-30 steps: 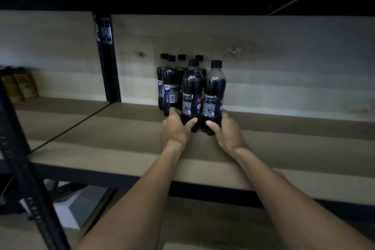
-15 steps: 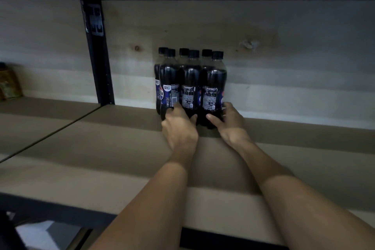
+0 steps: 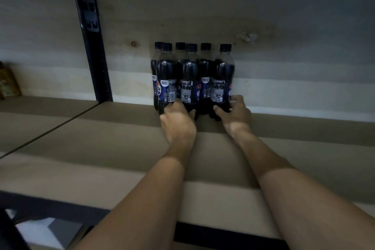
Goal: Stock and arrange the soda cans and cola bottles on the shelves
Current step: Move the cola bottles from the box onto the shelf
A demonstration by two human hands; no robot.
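Note:
Several dark cola bottles with black caps and blue labels stand upright in two rows near the back of the wooden shelf point(image 3: 113, 148). My left hand point(image 3: 178, 123) grips the base of the front middle bottle point(image 3: 189, 79), with its fingers reaching in beside the front left bottle point(image 3: 166, 79). My right hand point(image 3: 235, 115) grips the base of the front right bottle point(image 3: 223, 75), thumb on its left side and fingers round its right side. The back row shows only as caps and shoulders behind the front bottles.
A black metal upright point(image 3: 92, 50) divides this bay from the left one, where a brownish package point(image 3: 8, 85) stands at the far left. A pale wooden back panel point(image 3: 284, 57) closes the shelf. Another shelf board hangs low overhead. Bare shelf stretches right of the bottles.
The two front bottles in my hands have slid back to line up beside the others. The front right bottle now stands slightly apart to the right. My view has moved closer.

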